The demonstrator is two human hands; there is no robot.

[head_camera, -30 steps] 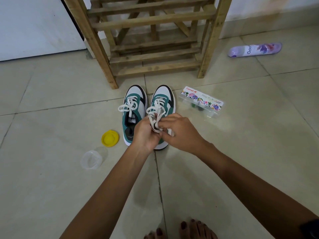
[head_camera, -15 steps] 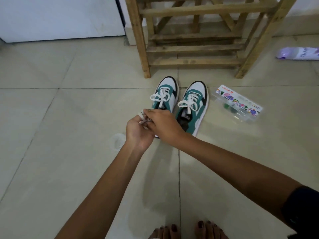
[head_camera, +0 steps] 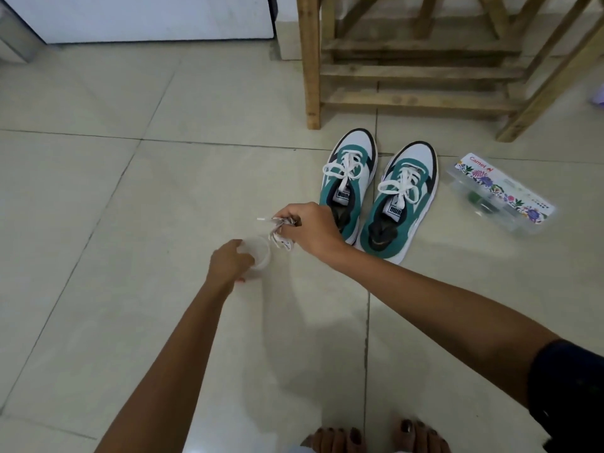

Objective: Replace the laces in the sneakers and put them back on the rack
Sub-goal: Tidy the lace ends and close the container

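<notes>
Both sneakers (head_camera: pixel 376 194) laced, bows tied, on floor before wooden rack (head_camera: pixel 418 99); not yet racked. Right hand (head_camera: pixel 310 228) pinches bundled old lace (head_camera: pixel 277 232). Left hand (head_camera: pixel 230 264) grips clear plastic container (head_camera: pixel 260 253) on floor.

Tiled floor (head_camera: pixel 130 197) carries sneakers (head_camera: pixel 372 197), rack (head_camera: pixel 418 99), plastic box (head_camera: pixel 500 191).

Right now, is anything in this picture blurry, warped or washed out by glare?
Head view: wide-angle bend bows the wooden rack; soft glare sheens the tile floor; the clear plastic cup at the left hand is faint; the bundled laces in the right hand look slightly smeared.
</notes>
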